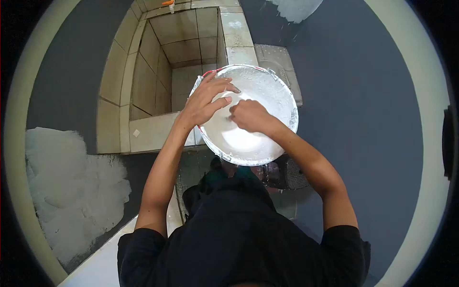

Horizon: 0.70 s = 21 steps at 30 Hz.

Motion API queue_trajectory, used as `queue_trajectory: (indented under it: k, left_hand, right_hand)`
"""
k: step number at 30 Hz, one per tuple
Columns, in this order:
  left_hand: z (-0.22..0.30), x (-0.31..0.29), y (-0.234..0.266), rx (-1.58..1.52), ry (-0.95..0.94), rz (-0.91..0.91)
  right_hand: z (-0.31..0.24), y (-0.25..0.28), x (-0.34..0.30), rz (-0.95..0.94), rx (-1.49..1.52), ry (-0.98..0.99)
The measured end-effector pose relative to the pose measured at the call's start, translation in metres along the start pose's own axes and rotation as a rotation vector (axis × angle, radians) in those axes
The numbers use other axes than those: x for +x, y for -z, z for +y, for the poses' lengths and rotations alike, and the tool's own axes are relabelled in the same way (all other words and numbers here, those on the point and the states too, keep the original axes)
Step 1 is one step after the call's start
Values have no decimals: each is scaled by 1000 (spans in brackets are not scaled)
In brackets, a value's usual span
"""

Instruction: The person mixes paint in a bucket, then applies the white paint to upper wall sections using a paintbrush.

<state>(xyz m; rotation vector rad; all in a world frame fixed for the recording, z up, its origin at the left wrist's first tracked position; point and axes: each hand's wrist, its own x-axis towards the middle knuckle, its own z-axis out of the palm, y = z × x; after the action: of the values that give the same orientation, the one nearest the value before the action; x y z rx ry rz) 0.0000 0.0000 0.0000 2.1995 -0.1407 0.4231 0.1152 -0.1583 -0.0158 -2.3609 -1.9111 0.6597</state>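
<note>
A round white bucket (292, 115) stands in front of me, its rim and inner wall smeared with white paste. Whitish material covers its inside. Over the left side of the rim lies my left hand (206, 101), fingers apart and stretched toward the bucket's middle, with dark smudges at a fingertip. A bit of red shows along the rim beside it. My right hand (250, 116) is inside the bucket's outline, closed, with its fingers curled toward the left hand. Whatever it holds, if anything, is hidden by the fingers.
A tiled basin (125, 91) stands left of the bucket, with an orange-handled tap (169, 5) at its far end. A pale squat toilet pan (277, 62) lies behind the bucket. Grey walls (354, 119) flank me, with pale patches (71, 182) at left.
</note>
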Motion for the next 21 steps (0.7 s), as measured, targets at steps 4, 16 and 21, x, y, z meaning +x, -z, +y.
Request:
queue_trajectory:
  k: [4,16,21]
  left_hand:
    - [4,-2,2,-24,0,18]
    - [1,-7,7,5,-1,33]
    - [-6,-8,7,-5,-14,33]
  right_hand:
    - [14,9,-10,69,-187,-71]
    - [-12,-14,12,98,36,123]
    - [1,2,2,172,-195,28]
